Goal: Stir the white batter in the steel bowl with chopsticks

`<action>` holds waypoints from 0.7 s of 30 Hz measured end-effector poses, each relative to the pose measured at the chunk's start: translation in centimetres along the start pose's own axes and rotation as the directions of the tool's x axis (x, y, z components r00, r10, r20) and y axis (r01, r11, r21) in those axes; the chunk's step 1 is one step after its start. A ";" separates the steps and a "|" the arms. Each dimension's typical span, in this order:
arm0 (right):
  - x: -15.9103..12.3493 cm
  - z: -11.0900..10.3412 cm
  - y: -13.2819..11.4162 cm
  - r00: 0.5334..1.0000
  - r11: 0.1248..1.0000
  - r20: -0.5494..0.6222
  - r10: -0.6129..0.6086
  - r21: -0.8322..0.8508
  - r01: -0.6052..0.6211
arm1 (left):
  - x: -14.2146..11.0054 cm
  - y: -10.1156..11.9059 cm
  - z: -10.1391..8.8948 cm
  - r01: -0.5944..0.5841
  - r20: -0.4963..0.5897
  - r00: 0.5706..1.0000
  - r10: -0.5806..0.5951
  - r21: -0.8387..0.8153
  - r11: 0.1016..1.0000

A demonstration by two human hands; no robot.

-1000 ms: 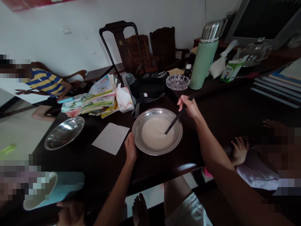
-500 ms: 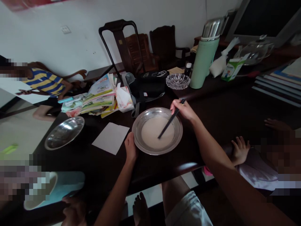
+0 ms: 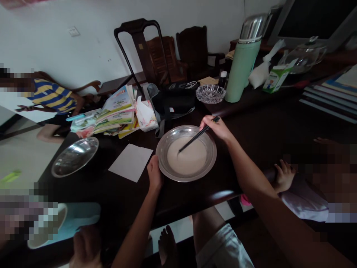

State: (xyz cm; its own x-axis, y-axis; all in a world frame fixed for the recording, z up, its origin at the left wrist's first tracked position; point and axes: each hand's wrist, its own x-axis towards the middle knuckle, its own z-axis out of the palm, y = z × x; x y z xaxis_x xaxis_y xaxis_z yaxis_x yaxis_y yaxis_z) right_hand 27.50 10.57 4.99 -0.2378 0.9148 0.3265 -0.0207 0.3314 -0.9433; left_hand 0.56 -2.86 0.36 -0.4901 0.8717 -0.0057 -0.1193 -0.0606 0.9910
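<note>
A wide metal bowl stands on the dark table, with milky, off-white liquid in it. My left hand is closed against the bowl's left rim, its thumb at the edge; the other fingers are partly hidden under the side. Above the bowl's right rim, my right hand grips dark chopsticks. They slant down to the left, their tips in the liquid. A sheet of white paper lies just left of my left hand.
Another metal bowl is at the left table edge. Behind are books, a black bag, a glass dish and a green thermos. Another person's hand rests at the right edge; a light-blue container is lower left.
The chopstick tips have swept left and slightly up through the liquid, and the chopsticks now lie flatter. My right hand has shifted slightly; my left hand stays at the rim.
</note>
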 end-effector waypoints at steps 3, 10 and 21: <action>0.2 -0.8 0.1 0.975 0.999 -0.221 -0.030 0.020 0.035 | -0.1 0.2 0.1 -0.010 0.004 1.000 0.010 0.017 1.000; 0.0 -0.2 0.1 0.997 0.998 0.054 0.048 0.039 -0.050 | -0.1 0.3 0.2 -0.008 -0.007 1.000 0.008 0.048 0.999; 0.1 -0.1 0.3 0.998 0.997 0.028 0.056 0.042 -0.057 | 0.0 0.0 0.0 -0.011 0.011 1.000 0.011 0.023 1.000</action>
State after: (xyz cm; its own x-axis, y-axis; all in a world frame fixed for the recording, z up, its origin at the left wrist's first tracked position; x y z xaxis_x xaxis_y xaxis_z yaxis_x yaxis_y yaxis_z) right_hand 27.61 10.80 4.77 -0.2654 0.9252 0.2712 -0.0475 0.2685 -0.9621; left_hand 0.54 -2.90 0.40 -0.4821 0.8761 0.0062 -0.0942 -0.0588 0.9938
